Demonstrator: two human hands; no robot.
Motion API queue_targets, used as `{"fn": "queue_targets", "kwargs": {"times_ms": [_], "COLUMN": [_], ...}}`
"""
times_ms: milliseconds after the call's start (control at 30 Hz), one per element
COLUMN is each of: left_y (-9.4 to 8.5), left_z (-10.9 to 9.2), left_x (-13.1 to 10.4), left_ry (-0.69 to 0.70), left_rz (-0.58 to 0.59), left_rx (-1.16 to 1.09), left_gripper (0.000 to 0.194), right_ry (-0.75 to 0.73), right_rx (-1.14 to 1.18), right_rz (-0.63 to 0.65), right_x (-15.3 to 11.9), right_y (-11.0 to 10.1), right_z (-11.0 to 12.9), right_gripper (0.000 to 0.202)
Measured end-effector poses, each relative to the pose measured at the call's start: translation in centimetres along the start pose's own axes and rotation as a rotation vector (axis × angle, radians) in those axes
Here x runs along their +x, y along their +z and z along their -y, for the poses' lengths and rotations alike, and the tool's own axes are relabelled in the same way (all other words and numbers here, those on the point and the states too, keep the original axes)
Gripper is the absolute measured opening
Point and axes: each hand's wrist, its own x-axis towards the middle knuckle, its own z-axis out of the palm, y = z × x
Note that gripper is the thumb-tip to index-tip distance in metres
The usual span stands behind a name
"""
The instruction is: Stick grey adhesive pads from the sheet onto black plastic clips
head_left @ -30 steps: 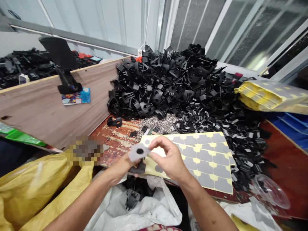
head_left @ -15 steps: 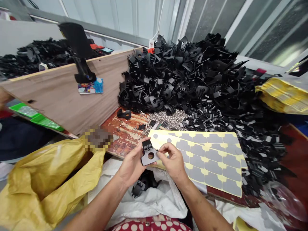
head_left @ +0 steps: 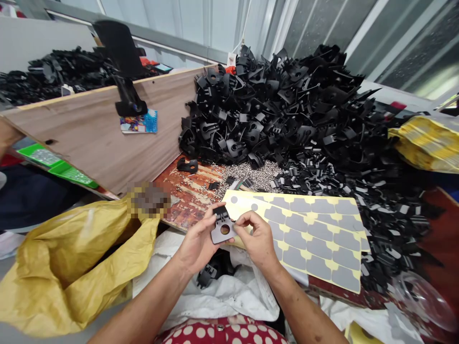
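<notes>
A black plastic bracket with a flat grey face, a round hole and a hinge-like upper end is held up over the near table edge. My left hand grips it from the left, thumb on the front and fingers behind. At its right edge, my right hand pinches with thumb and forefinger; the exact contact is partly hidden. Just right of my hands lie overlapping yellow sheets bearing grey die-cut stickers. Below my wrists, more black parts sit in an open white sack.
A tall heap of black plastic parts covers the back of the table, with small metal pieces before it. A wooden board stands at the left. A yellow bag lies near left, a clear plastic container near right.
The whole view has shifted slightly, with the background moving right in the picture. Both hands keep their hold on the bracket, which is turned a little between the fingers.
</notes>
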Motion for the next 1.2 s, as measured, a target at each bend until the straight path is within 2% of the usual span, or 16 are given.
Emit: {"fn": "queue_targets", "kwargs": {"times_ms": [267,400,500,567,633,700,733,800,867,900,933,1000,1033,1067,1100,1200], "left_y": [0.1,-0.2,-0.7,-1.1,-1.9,-2.9,-3.4,-4.2,-4.7,-4.8,-4.9,-5.2,-5.4,-5.7,-6.1,-7.3], "left_z": [0.7,2.1,3.0,3.3,3.3,3.0,2.8,2.1,1.0,0.2,-0.7,-2.8,-3.9,-4.9,-5.9,-7.7], "left_x": [-0.4,0.2,0.6,0.4,-0.4,-1.9,-2.7,-4.3,-5.1,-5.0,-4.4,-2.1,-0.4,1.4,3.4,8.6], "left_ry": [0.097,0.262,0.363,0.347,0.264,0.18,0.158,0.128,0.108,0.126,0.175,0.363,0.469,0.557,0.604,0.654], "left_rz": [-0.016,-0.207,-0.321,-0.357,-0.359,-0.306,-0.247,-0.039,0.191,0.256,0.263,0.075,-0.083,-0.303,-0.446,-0.711], "left_rx": [0.201,0.39,0.513,0.557,0.618,0.775,0.894,1.152,1.334,1.383,1.418,1.488,1.532,1.587,1.597,1.588], "left_gripper": [0.055,0.053,0.045,0.043,0.043,0.043,0.047,0.064,0.075,0.073,0.064,0.043,0.036,0.034,0.038,0.048], "right_ry": [-0.229,-0.372,-0.53,-0.631,-0.634,-0.549,-0.508,-0.488,-0.514,-0.529,-0.54,-0.544,-0.541,-0.542,-0.55,-0.598], "right_rx": [-0.285,-0.451,-0.689,-0.871,-0.987,-1.016,-1.014,-1.05,-1.125,-1.16,-1.187,-1.212,-1.214,-1.213,-1.21,-1.213], "right_rz": [0.063,0.07,0.092,0.053,-0.027,-0.051,0.009,0.156,0.28,0.328,0.363,0.394,0.391,0.381,0.37,0.344], "right_x": [-0.7,-1.6,-2.3,-2.7,-2.9,-3.0,-3.0,-2.9,-2.9,-2.9,-2.9,-2.9,-2.9,-2.9,-2.8,-2.6], "right_y": [-0.3,0.3,0.7,0.2,-1.4,-4.2,-5.9,-9.1,-11.5,-12.2,-12.7,-13.1,-13.0,-12.9,-12.8,-12.6], "right_z": [-0.1,-0.7,-1.0,-0.9,-0.9,-1.4,-2.0,-3.5,-5.4,-6.3,-7.1,-8.4,-8.8,-9.0,-9.2,-9.5], "right_gripper": [0.015,0.02,0.021,0.019,0.031,0.044,0.039,0.03,0.041,0.048,0.054,0.06,0.06,0.06,0.06,0.062]}}
